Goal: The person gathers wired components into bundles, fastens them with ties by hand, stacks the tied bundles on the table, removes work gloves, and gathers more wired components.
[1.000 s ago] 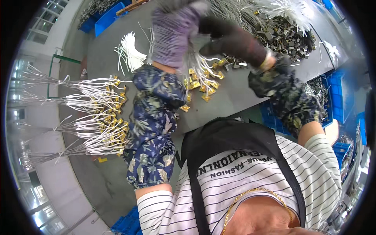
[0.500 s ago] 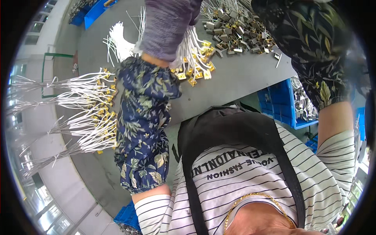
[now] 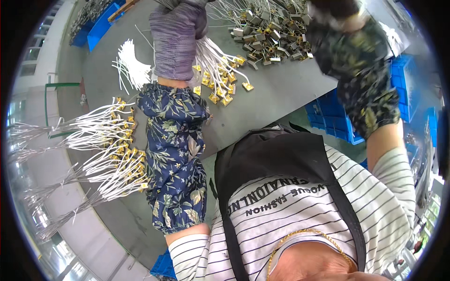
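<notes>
My left hand (image 3: 177,44), in a grey-purple knit glove, reaches over the grey table at the top; its fingers run up to the upper edge and are mostly hidden. Right beside it lies a bunch of white wires with brass-coloured ends (image 3: 219,84). On its other side is a bundle of plain white wires (image 3: 132,63). My right hand (image 3: 340,9) is dark and smeared by motion at the upper edge, near a heap of small metal blocks with wires (image 3: 269,35). What either hand holds, if anything, does not show.
Several tied wire bundles with brass-coloured ends (image 3: 105,140) lie along the table's left side. Blue crates stand below the table's right edge (image 3: 333,114) and farther right (image 3: 403,82). Another blue bin (image 3: 101,28) with parts is at the far left.
The view has shifted, so the table's things appear farther left. My left hand is higher in the picture. My right arm has swung, its sleeve is blurred, and part of the hand now shows.
</notes>
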`<state>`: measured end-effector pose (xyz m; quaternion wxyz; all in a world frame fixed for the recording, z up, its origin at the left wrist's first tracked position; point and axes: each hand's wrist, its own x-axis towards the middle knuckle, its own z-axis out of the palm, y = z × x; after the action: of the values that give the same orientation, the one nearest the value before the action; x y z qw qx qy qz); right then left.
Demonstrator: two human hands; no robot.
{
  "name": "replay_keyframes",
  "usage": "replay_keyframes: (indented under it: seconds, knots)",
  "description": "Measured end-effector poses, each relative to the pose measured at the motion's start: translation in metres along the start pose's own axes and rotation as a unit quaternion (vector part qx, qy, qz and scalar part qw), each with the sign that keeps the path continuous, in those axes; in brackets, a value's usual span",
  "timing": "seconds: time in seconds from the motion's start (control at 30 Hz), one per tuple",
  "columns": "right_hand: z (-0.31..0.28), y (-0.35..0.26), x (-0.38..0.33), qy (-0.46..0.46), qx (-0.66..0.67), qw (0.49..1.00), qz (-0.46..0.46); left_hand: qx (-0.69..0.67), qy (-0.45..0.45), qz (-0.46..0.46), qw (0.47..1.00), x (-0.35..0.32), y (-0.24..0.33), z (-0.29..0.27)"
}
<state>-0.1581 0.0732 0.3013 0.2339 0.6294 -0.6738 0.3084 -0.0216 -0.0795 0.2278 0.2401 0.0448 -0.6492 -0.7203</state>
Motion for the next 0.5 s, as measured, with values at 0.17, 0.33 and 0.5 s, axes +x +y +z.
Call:
replay_keyframes:
  seconds: [0.17, 0.33, 0.5]
  knots:
    - [0.178, 0.052, -0.216, -0.193, 0.164, 0.945, 0.206, -0.144, -0.160, -0.048, 0.975, 0.023, -0.014, -0.013]
    - [0.208, -0.036, -0.187, -0.255, 0.102, 0.817, 0.507, -0.233, -0.128, -0.025, 0.964, 0.011, -0.017, -0.018]
    - [0.224, -0.032, -0.180, -0.186, 0.021, 0.892, 0.411, -0.193, -0.044, 0.006, 0.980, 0.000, -0.009, -0.014]
